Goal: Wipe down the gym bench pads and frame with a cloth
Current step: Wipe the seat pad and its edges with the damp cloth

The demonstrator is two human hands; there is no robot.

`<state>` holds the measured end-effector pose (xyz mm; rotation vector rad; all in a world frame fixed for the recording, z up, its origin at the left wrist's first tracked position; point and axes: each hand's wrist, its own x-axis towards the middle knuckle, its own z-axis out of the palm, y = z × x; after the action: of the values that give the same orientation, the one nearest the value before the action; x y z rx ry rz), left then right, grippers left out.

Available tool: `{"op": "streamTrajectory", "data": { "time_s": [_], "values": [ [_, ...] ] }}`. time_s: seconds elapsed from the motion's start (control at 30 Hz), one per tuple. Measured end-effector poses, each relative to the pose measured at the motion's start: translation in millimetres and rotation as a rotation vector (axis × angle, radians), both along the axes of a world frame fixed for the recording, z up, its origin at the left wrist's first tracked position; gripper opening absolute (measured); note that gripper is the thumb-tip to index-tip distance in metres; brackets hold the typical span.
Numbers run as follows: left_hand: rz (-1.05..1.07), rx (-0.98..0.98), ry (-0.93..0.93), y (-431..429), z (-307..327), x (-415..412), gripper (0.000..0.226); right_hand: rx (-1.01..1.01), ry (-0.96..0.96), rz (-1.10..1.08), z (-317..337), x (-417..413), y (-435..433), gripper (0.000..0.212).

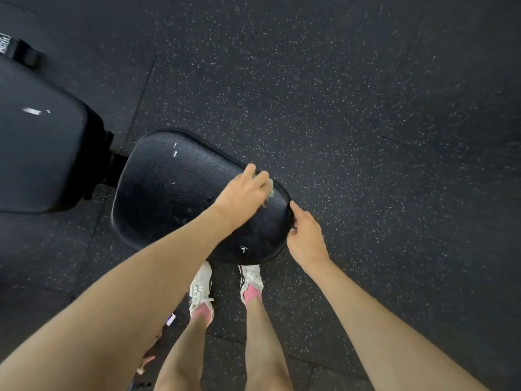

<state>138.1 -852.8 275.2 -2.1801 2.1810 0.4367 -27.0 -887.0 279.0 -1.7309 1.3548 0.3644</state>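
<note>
Now your left hand (242, 194) holds the cloth (271, 190) on the seat (169, 187).
Beside it, your right hand (306, 239) grips its edge; label (4, 43) unreadable.

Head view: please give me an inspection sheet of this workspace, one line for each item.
Surface: seat pad, black, with a few light marks.
Job's things: cloth, pale green, mostly hidden under the left hand; back pad beside the seat pad.
Clutter: small unclear thing near the left shoe.
Grippers: left hand holds the cloth on the seat pad; right hand grips the seat pad's edge.
Cables: nothing seen.
Surroundings: dark speckled floor.
</note>
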Motion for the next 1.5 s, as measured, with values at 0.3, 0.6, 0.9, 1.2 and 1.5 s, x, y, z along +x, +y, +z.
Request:
{"op": "streamTrajectory", "data": {
  "time_s": [0.3, 0.6, 0.9, 1.2, 1.5],
  "values": [
    [0.002, 0.088, 0.054, 30, 1, -27, 0.048, 0.045, 0.004, -0.084, 3, 4, 0, 0.065],
    [0.469, 0.113, 0.188, 9, -1, -39, 0.036, 0.024, 0.018, -0.064, 2, 6, 5, 0.064],
    [0.299, 0.092, 0.209, -8, 0, 8, 0.037, 0.087, 0.071, -0.023, 9, 9, 3, 0.07],
    [0.187, 0.021, 0.417, 56, -18, -47, 0.045, 0.191, 0.028, -0.398, 4, -2, 0, 0.058],
    [0.383, -0.02, 0.351, -6, -11, -12, 0.045, 0.211, -0.031, -0.618, -5, -8, 11, 0.053]
  ]
}}
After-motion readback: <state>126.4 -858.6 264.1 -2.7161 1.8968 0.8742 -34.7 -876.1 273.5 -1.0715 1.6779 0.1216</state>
